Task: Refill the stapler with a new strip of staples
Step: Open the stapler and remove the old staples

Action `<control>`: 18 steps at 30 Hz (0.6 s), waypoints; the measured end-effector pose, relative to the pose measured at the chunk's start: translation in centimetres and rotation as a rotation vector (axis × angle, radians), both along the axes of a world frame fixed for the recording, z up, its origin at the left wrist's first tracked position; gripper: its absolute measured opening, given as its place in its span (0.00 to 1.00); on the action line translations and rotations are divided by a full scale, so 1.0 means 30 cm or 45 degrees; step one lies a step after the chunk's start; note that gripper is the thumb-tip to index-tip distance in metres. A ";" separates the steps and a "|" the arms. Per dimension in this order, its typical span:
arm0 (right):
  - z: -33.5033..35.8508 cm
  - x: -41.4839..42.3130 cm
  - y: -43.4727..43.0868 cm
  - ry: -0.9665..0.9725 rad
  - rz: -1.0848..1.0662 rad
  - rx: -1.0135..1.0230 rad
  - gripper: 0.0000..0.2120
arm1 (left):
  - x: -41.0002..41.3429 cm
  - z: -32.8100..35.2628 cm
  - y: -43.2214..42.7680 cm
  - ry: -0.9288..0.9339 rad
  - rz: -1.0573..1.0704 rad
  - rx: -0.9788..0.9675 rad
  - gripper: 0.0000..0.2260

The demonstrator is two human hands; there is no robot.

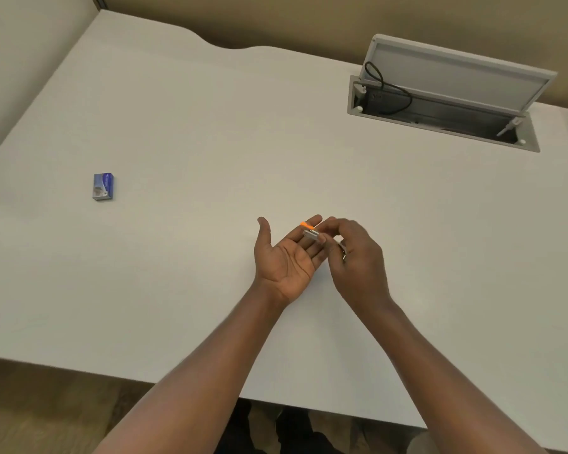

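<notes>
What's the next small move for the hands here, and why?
Probably pinch the staple strip with the right hand and lift it off the left hand. The strip lies on the open left fingers, the right fingertips are already at its end, and the blue staple box sits far off on the table. The small orange piece may be the stapler; hard to tell.

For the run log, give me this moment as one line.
left hand: open, palm up, staple strip on fingers | right hand: pinching strip | staple box: on table, far left
</notes>
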State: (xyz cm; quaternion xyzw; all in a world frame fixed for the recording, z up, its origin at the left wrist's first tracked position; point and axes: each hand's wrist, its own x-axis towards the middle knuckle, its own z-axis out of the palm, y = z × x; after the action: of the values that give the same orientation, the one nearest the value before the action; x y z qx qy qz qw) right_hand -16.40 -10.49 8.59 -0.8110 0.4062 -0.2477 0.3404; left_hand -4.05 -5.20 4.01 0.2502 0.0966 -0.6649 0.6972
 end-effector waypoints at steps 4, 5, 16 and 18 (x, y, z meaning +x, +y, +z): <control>0.002 0.000 -0.013 0.020 0.023 -0.034 0.06 | 0.003 0.012 0.011 0.031 0.001 -0.040 0.47; 0.002 0.001 -0.019 0.010 0.020 -0.062 0.06 | 0.004 0.013 0.013 0.035 -0.004 -0.038 0.48; -0.032 -0.021 -0.027 -0.042 -0.089 0.124 0.03 | 0.022 0.029 0.038 -0.505 -0.200 0.005 0.42; -0.034 -0.028 -0.028 -0.069 -0.160 0.243 0.03 | 0.023 0.041 0.035 -0.727 -0.277 0.006 0.40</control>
State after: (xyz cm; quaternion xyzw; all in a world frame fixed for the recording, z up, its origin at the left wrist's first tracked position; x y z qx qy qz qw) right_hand -17.24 -11.33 7.58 -0.7408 0.4688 -0.2505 0.4107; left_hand -3.37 -4.17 5.23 0.4374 -0.1292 -0.6382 0.6202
